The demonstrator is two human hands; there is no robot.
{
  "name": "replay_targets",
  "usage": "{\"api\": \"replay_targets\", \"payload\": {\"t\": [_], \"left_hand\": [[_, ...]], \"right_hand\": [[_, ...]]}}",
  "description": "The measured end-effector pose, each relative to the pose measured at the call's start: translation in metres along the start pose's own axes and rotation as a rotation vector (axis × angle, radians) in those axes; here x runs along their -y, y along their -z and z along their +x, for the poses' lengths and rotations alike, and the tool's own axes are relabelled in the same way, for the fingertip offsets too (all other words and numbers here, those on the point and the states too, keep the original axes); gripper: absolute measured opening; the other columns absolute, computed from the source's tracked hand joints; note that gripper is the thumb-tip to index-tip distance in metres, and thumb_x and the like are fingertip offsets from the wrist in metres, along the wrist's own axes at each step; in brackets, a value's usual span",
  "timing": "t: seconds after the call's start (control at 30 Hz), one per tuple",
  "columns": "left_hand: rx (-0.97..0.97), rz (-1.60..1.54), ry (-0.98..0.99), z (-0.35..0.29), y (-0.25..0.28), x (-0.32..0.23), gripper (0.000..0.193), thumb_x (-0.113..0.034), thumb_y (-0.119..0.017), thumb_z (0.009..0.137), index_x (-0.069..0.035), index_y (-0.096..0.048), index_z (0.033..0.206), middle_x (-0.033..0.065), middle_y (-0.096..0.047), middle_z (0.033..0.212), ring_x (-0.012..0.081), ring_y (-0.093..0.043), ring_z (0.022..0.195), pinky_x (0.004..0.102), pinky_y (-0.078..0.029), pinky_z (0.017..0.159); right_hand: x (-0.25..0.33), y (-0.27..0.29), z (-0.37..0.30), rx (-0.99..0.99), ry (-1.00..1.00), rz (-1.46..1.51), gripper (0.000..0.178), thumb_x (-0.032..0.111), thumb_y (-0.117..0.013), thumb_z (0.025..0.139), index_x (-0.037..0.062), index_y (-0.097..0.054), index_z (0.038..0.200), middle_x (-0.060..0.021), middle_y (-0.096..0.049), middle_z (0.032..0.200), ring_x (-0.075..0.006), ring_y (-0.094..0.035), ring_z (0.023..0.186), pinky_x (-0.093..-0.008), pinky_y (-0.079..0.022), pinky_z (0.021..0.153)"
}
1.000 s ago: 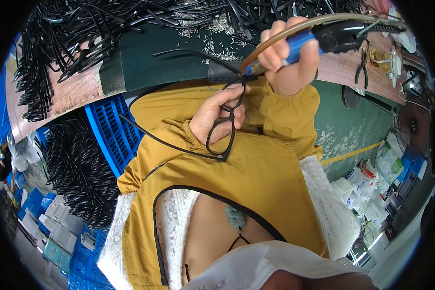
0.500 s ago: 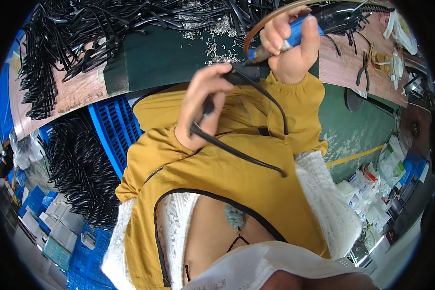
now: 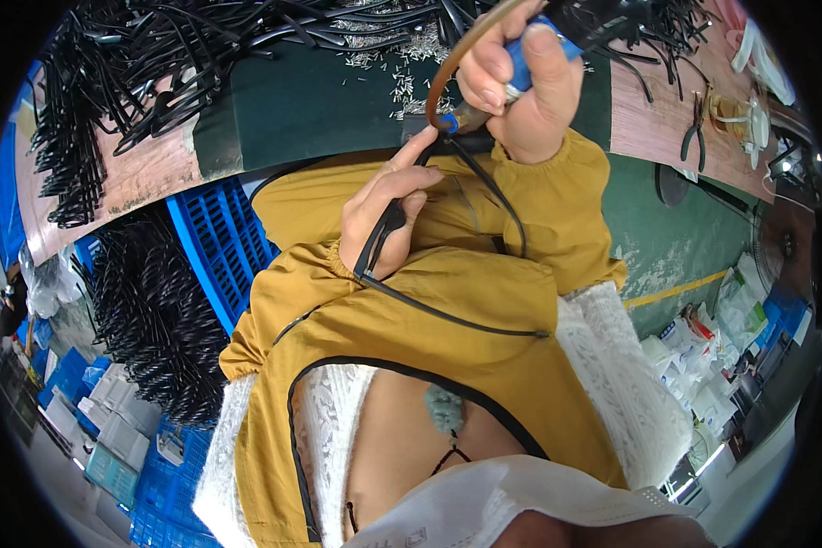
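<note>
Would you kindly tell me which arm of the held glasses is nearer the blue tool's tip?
The upper arm of the black glasses: its hinge end sits by the blue tool's tip, while the lower arm stretches across the apron, farther away.

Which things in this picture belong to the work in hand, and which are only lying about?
In the work:
- black glasses frame, in left hand
- blue-and-black tool, in right hand
- probably small metal pins

Apparently lying about:
- pliers
- blue basket
</note>
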State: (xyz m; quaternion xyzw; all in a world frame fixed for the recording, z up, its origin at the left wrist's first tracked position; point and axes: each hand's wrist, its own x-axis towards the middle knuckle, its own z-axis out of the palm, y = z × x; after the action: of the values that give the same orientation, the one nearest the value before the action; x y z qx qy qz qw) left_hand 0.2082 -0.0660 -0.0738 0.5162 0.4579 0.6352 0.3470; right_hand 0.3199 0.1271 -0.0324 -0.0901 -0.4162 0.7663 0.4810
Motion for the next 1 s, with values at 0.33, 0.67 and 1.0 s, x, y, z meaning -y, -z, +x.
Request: {"api": "replay_targets", "payload": {"t": [0.33,0.67,1.0], "left_hand": [[0.025,0.132,0.141,0.004,0.041,-0.028,0.014,-0.003,-0.049,0.105,0.000,-0.058,0.115,0.0276,-0.061,0.133,0.0318,-0.063,0.121,0.0417,-0.050,0.106],[-0.906,1.291,0.416,0.006,0.222,-0.084,0.028,-0.018,-0.056,0.089,-0.005,-0.059,0.114,0.0144,-0.068,0.094,0.0305,-0.068,0.083,0.0415,-0.052,0.079],[-0.964,1.221,-0.177,0.097,0.227,-0.020,0.059,-0.015,-0.057,0.092,0.000,-0.047,0.149,0.0227,-0.039,0.154,0.0372,-0.049,0.135,0.0532,-0.025,0.122]], "right_hand": [[0.019,0.011,-0.022,-0.075,-0.045,0.161,0.038,0.046,-0.055,0.104,0.0112,-0.060,0.119,0.0012,-0.050,0.077,-0.0083,-0.044,0.059,-0.0209,-0.036,0.050],[0.054,0.078,-0.018,-0.303,0.170,0.026,0.024,0.035,-0.062,0.101,0.0133,-0.063,0.110,-0.0001,-0.049,0.077,-0.0082,-0.045,0.059,-0.0190,-0.034,0.048],[0.065,0.087,-0.026,-0.371,0.192,-0.496,0.056,0.049,-0.054,0.105,0.0021,-0.055,0.135,-0.0136,-0.063,0.118,-0.0250,-0.064,0.099,-0.0356,-0.055,0.080]]}}
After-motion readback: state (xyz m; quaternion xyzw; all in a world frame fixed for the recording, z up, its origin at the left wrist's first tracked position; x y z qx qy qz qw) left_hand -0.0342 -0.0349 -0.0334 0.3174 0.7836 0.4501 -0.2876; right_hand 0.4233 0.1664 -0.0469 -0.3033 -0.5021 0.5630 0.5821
